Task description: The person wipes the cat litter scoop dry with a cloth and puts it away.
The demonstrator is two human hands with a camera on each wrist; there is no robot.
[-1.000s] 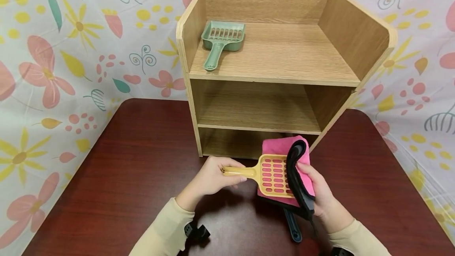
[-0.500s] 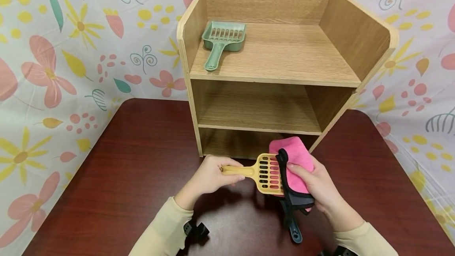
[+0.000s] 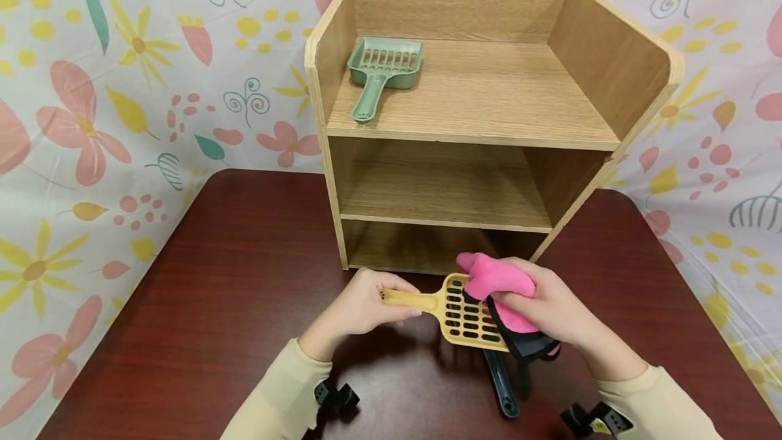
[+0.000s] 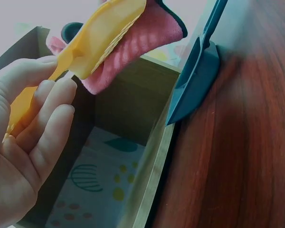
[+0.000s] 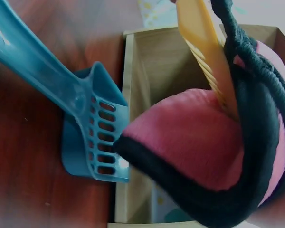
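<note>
My left hand (image 3: 368,301) pinches the handle of a yellow slotted litter scoop (image 3: 432,302), its head pointing right above the table. With my right hand (image 3: 559,304) I grip a bunched pink cloth (image 3: 497,278) with black edging. The cloth lies over the right part of the scoop's head and hangs below it in the right wrist view, hiding the front edge. Beneath them a blue litter scoop (image 3: 501,386) rests on the table; its slotted head (image 5: 80,99) shows in the right wrist view.
A wooden shelf unit (image 3: 470,134) stands just behind my hands. On its top board, at the left, lies a green litter scoop (image 3: 371,95) with a tray-like part under it. The dark red table (image 3: 244,250) meets a flower-patterned backdrop (image 3: 153,100).
My right hand has folded and bunched the pink cloth and moved it over the upper right of the yellow scoop, baring more slots. My left hand has stayed nearly still.
</note>
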